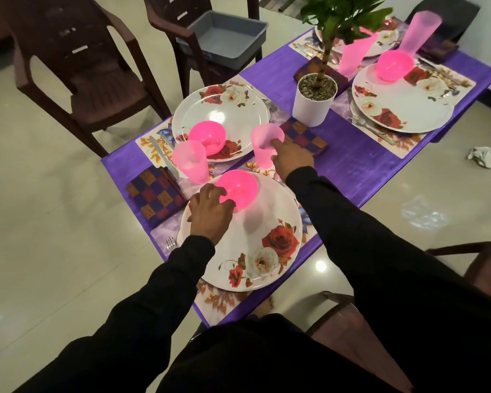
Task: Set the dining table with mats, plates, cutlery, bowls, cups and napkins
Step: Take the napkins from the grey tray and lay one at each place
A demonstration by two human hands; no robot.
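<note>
Head view: bowl and cup being settled at the nearest setting.
The bowl (236, 189), at 12 o'clock on the plate (247, 239), is cupped by the curled left hand (210, 212). The cup (267, 144), at 1 o'clock, is gripped by the right hand (291, 157); it could be tipped by a hasty release. The fork (169, 243) is half hidden.

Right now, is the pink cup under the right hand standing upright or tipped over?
Upright. The pink cup stands with its open mouth facing up, beside the checked napkin; the right hand holds it.
</note>
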